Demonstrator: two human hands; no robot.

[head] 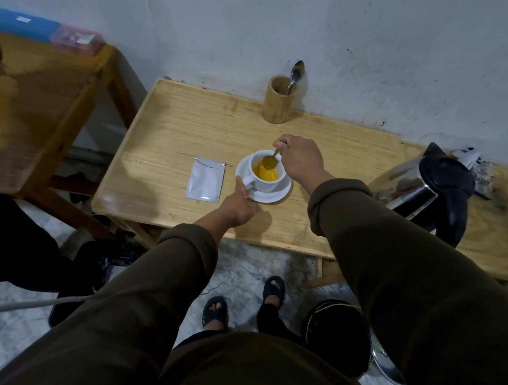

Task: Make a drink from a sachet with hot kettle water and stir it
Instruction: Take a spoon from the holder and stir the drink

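Note:
A white cup (269,185) stands on a white saucer (272,195) in the middle of the low wooden table (175,132). Orange-yellow liquid fills the cup. My right hand (301,161) grips a metal spoon (270,161) whose bowl dips into the drink. My left hand (239,206) reaches in from below, its fingers touching the cup's handle and the saucer's left rim. A silver sachet (206,179) lies flat on the table just left of the saucer. The steel and black kettle (427,189) stands to the right.
A bamboo holder (277,103) with a second spoon (295,73) stands at the back by the wall. A taller wooden table (43,93) is on the left. Clutter lies behind the kettle at far right. A dark bin (339,333) sits on the floor by my feet.

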